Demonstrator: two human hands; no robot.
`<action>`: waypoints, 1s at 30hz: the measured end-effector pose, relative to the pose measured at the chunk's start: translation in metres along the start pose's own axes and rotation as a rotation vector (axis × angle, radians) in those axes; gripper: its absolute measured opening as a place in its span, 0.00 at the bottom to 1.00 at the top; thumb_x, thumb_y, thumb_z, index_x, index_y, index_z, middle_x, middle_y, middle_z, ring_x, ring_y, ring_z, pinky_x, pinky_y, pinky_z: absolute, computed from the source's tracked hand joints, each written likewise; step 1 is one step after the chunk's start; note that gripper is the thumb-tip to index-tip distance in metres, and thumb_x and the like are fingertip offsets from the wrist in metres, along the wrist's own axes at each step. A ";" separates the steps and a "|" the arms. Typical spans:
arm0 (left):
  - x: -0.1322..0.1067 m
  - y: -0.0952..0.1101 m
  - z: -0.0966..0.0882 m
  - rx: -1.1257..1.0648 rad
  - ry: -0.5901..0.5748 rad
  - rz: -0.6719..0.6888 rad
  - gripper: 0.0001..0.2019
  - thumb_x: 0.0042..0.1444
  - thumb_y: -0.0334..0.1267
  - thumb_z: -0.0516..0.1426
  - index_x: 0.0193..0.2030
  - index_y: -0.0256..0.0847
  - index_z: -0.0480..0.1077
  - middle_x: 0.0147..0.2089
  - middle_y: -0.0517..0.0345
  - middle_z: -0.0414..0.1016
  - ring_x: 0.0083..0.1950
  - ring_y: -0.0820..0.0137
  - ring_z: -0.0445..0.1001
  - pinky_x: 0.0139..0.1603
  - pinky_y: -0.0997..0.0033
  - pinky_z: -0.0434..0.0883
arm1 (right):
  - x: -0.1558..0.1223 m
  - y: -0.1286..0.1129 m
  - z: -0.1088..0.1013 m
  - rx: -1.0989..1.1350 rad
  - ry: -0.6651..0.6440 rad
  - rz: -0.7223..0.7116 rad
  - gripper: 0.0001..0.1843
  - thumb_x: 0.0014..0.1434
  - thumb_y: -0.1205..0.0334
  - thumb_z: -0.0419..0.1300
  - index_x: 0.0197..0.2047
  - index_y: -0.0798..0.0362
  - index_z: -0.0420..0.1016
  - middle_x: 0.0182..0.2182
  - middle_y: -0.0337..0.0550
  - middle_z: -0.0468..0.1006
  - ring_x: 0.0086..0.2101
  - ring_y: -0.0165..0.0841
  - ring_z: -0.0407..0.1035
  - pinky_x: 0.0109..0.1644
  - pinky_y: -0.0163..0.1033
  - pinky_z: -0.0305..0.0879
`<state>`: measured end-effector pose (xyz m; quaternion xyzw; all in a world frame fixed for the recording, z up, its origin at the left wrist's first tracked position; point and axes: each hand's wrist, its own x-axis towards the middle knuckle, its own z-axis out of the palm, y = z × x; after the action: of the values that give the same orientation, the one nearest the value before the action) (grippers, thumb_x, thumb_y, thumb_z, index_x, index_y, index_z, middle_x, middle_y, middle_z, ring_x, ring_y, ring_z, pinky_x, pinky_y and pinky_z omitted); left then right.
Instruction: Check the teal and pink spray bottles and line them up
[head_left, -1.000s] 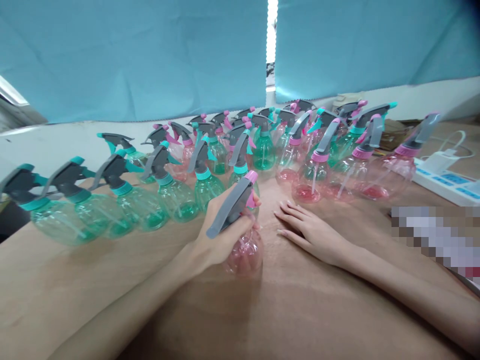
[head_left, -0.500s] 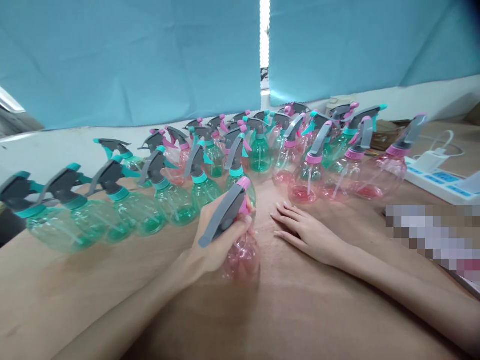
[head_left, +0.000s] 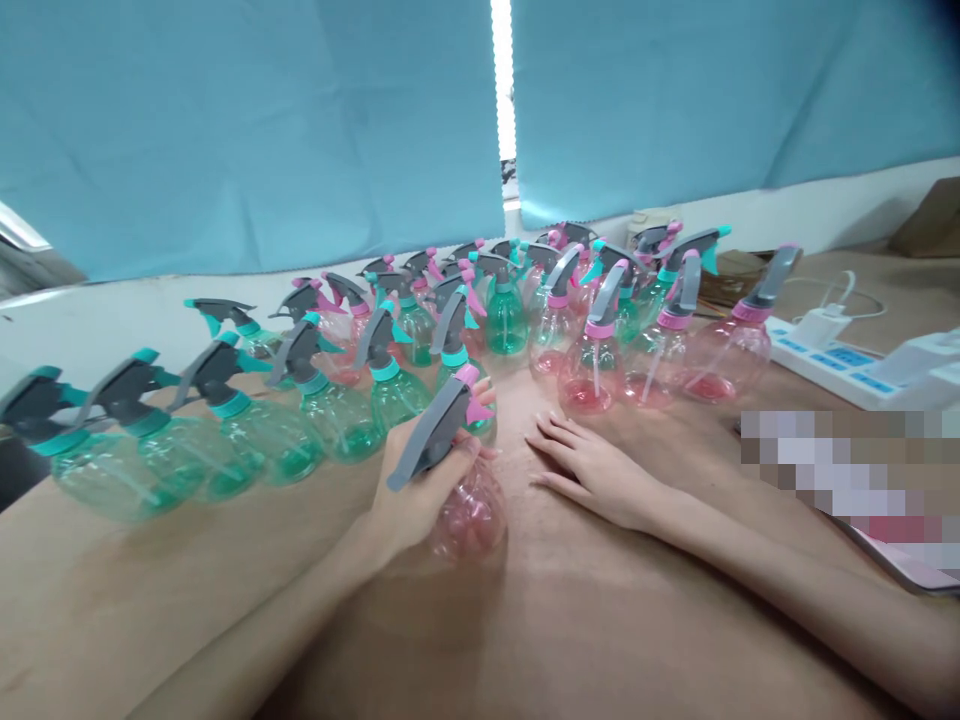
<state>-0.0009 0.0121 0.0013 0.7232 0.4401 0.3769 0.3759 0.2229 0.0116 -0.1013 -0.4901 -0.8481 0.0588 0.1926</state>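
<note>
1. gripping a pink spray bottle [head_left: 472, 510] in my left hand [head_left: 420, 475]: thumb and fingers curled round its neck, under the grey sprayer head [head_left: 435, 425].
2. bottle about upright, left of and nearer me than my right fingertips. pink nozzle aims away from me; pink trigger [head_left: 480, 408] by the left fingertips. whether the base touches the wood, cannot tell.
3. right hand [head_left: 592, 465] palm down on the table [head_left: 600, 620], fingers loosely spread and nearly straight, holding nothing; just beside the held bottle, apart from it.
4. row of green bottles [head_left: 401, 395] with teal collars, running from just past my left knuckles out to the left.
5. pink bottles [head_left: 592, 375] standing just beyond my right fingertips; darker tint at their bases.
6. mixed green and pink cluster [head_left: 506, 310] farther off, beyond both hands, some hidden behind others.
7. right of my right hand: a white power strip [head_left: 862, 375] with a plug [head_left: 821, 325] in it; nearer, a flat item [head_left: 847, 480], pixelated, cannot tell what.
8. blue curtains [head_left: 247, 130] well beyond both hands, bright gap between.
</note>
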 end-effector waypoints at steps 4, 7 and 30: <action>0.007 0.002 0.010 0.006 0.020 -0.003 0.07 0.53 0.39 0.55 0.28 0.41 0.71 0.31 0.56 0.78 0.37 0.61 0.78 0.41 0.60 0.74 | -0.002 -0.005 -0.024 0.106 -0.115 -0.043 0.37 0.59 0.38 0.53 0.62 0.55 0.63 0.60 0.56 0.66 0.61 0.51 0.56 0.61 0.55 0.58; 0.014 0.002 0.021 0.043 0.074 0.088 0.07 0.52 0.39 0.55 0.33 0.40 0.72 0.31 0.57 0.77 0.35 0.63 0.77 0.39 0.61 0.73 | -0.006 -0.016 -0.047 0.260 -0.187 0.039 0.44 0.55 0.34 0.55 0.67 0.52 0.55 0.60 0.55 0.66 0.55 0.50 0.65 0.54 0.52 0.65; 0.018 -0.024 0.045 0.145 -0.009 0.309 0.21 0.61 0.43 0.54 0.60 0.45 0.59 0.57 0.52 0.66 0.58 0.61 0.67 0.56 0.58 0.68 | 0.004 -0.044 -0.055 0.277 0.234 0.231 0.29 0.48 0.55 0.64 0.51 0.54 0.62 0.37 0.48 0.76 0.40 0.45 0.72 0.41 0.47 0.66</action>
<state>0.0357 0.0272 -0.0352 0.8090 0.3480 0.3944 0.2624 0.2063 -0.0121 -0.0371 -0.5563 -0.7421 0.1390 0.3471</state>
